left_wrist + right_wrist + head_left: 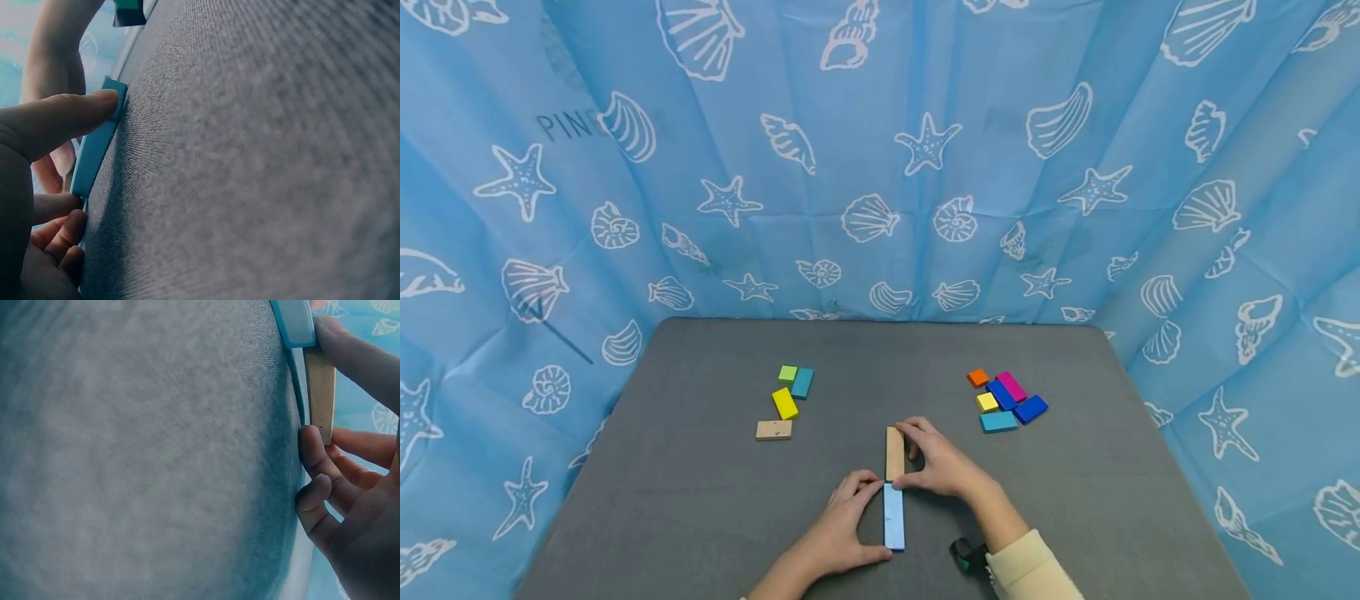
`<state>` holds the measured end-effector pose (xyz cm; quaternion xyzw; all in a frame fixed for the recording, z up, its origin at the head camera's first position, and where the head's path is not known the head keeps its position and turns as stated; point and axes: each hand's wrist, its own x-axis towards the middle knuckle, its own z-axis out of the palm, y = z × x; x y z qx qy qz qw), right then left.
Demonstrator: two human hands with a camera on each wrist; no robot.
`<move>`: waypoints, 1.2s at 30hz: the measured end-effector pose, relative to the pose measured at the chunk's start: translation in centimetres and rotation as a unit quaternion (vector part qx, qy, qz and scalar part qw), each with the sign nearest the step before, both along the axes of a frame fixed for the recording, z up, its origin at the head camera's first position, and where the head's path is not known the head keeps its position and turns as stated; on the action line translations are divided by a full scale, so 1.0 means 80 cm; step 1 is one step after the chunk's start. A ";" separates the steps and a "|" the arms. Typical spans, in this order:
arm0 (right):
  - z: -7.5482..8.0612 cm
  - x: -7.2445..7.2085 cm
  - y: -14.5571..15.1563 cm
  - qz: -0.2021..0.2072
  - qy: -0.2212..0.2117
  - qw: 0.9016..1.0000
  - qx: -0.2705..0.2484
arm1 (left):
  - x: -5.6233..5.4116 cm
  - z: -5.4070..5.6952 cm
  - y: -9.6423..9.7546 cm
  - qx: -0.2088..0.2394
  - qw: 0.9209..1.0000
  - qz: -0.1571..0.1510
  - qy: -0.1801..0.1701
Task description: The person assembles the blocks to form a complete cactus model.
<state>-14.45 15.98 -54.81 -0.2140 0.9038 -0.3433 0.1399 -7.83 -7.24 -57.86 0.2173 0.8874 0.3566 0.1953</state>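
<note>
The left hand (847, 529) grasps a light-blue block (893, 518) by its ends. Just beyond, the right hand (943, 463) pinches a wooden block (894, 452), in line with the first. Farther along the counter (662, 500), four blocks (785, 403) lie beyond the left hand, six blocks (1002, 395) beyond the right.

A light-blue fabric curtain (865, 158) with a white seashell-and-starfish print hangs in folds behind and beside the grey, round-cornered desk (685, 492).
</note>
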 end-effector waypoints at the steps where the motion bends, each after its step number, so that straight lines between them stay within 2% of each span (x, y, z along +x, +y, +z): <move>1: 0.000 0.000 0.000 0.003 0.001 1.000 0.000 | 0.000 0.000 0.000 -0.001 1.000 0.000 0.000; 7: 0.000 0.002 -0.002 0.016 0.018 1.000 0.012 | 0.000 0.000 0.001 -0.005 1.000 0.001 0.005; 13: -0.001 0.003 -0.004 0.005 0.019 1.000 0.014 | 0.000 -0.001 -0.001 0.012 1.000 -0.002 0.004; 16: 0.001 0.002 -0.001 -0.001 0.027 1.000 0.001 | -0.003 -0.001 -0.002 0.038 0.999 0.004 0.025; 19: 0.003 0.000 0.004 -0.020 0.050 0.998 -0.012 | -0.008 0.000 0.002 0.045 0.997 0.002 0.068; 24: 0.009 -0.007 0.016 -0.104 0.097 0.990 -0.017 | -0.016 0.000 0.012 0.011 0.992 -0.026 0.120; 28: 0.017 -0.014 0.030 -0.190 0.123 0.974 -0.013 | -0.017 -0.002 0.014 0.003 0.990 -0.033 0.138; 32: 0.018 -0.024 0.050 -0.271 0.136 0.953 0.024 | -0.017 -0.002 0.013 0.005 0.991 -0.034 0.132; 36: 0.012 -0.033 0.073 -0.329 0.133 0.933 0.060 | -0.018 -0.001 0.013 0.005 0.993 -0.037 0.113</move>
